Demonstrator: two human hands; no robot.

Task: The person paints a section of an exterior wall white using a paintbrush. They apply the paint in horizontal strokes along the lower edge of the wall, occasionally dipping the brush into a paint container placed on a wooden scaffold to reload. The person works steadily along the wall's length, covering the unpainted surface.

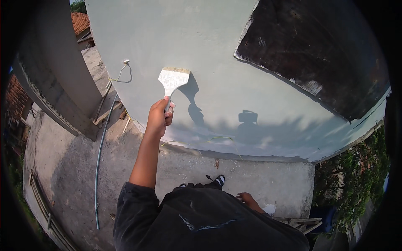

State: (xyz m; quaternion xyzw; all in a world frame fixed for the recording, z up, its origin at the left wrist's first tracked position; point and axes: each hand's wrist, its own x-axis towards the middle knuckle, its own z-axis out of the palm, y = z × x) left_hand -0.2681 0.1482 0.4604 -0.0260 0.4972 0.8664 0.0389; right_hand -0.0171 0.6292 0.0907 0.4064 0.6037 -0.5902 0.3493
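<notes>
My left hand (161, 116) grips the handle of a wide, flat paintbrush (173, 78) whose head is coated in white paint. Its pale bristles point up the picture, at or close to a pale grey-green wall (207, 56); whether they touch it I cannot tell. The brush and hand throw a shadow on the wall to their right. Low beside my body, my right hand (246, 198) hangs with its fingers partly curled, and no object shows in it. A dark, paint-marked panel (307, 53) covers the wall's upper right part.
A yellow-green wire (119, 75) sticks out of the wall at left. A blue-grey pipe (100, 163) lies along the concrete floor (78, 188), beside a concrete column (62, 62). Long poles (51, 213) lie at lower left. Wooden pieces (298, 222) and foliage (355, 175) are beyond the right edge.
</notes>
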